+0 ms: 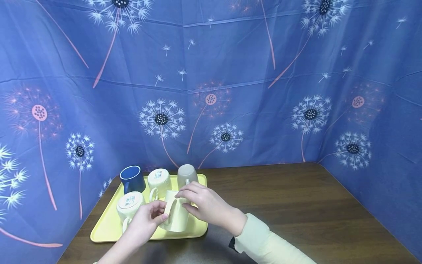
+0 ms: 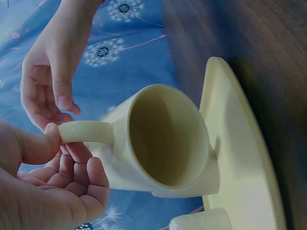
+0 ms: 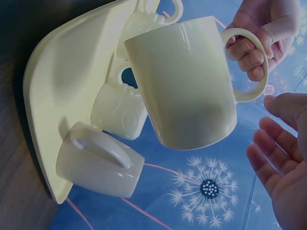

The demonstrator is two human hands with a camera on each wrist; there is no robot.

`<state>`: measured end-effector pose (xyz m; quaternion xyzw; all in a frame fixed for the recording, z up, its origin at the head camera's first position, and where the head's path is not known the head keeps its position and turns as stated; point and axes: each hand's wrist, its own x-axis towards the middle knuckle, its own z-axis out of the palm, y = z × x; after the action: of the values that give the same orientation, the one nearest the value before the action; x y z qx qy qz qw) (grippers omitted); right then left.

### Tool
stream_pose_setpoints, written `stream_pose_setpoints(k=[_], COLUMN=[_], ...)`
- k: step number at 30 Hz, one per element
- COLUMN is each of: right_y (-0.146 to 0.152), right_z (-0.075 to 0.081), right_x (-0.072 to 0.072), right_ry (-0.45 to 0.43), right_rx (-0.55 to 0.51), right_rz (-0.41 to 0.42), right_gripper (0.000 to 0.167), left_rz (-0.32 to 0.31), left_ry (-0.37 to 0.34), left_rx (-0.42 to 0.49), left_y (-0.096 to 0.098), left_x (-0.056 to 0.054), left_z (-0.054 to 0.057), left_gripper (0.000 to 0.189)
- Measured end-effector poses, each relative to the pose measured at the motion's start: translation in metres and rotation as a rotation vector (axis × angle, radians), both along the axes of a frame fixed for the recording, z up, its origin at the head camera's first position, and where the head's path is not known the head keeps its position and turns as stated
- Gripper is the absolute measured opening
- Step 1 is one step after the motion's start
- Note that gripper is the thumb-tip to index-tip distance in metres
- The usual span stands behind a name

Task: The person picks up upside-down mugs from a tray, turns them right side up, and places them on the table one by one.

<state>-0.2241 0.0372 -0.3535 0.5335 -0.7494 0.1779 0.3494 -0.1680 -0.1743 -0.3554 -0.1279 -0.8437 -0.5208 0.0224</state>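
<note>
A cream mug (image 1: 179,216) is held mouth down above the front right part of a yellow tray (image 1: 105,229). My left hand (image 1: 146,222) pinches its handle (image 2: 86,131) between thumb and fingers. The mug's hollow inside (image 2: 165,136) faces the left wrist camera. Beside the mug's base my right hand (image 1: 211,205) hovers with loosely bent fingers, a small gap from the mug in the right wrist view (image 3: 283,153). Behind it stands a grey mug (image 1: 187,174), upside down on the tray.
Two white mugs, one at the back (image 1: 159,181) and one in front (image 1: 130,205), sit upside down on the tray. A dark blue mug (image 1: 133,181) stands upright at the back left. The brown wooden table (image 1: 280,205) extends right; a blue dandelion-print cloth (image 1: 250,91) hangs behind.
</note>
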Motion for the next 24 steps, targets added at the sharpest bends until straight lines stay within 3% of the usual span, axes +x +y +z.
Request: stream_pose_setpoints(k=[7,14,24], right_y=[0.003,0.006,0.011], right_z=[0.007,0.009,0.011], right_x=[0.003,0.005,0.008], right_ry=[-0.068,-0.034,-0.115], right_rx=[-0.018,-0.018,-0.011], right_rz=[0.005,0.026,0.049], right_gripper=[0.031,0.031,0.028], left_rz=[-0.075,-0.131,-0.171], left_ry=[0.036,0.097,0.106], left_rx=[-0.036,-0.075,-0.166], left_y=[0.002,0.006,0.013], left_x=[0.002,0.006,0.005], left_z=[0.011,0.020,0.028], left_gripper=[0.014,0.011,0.007])
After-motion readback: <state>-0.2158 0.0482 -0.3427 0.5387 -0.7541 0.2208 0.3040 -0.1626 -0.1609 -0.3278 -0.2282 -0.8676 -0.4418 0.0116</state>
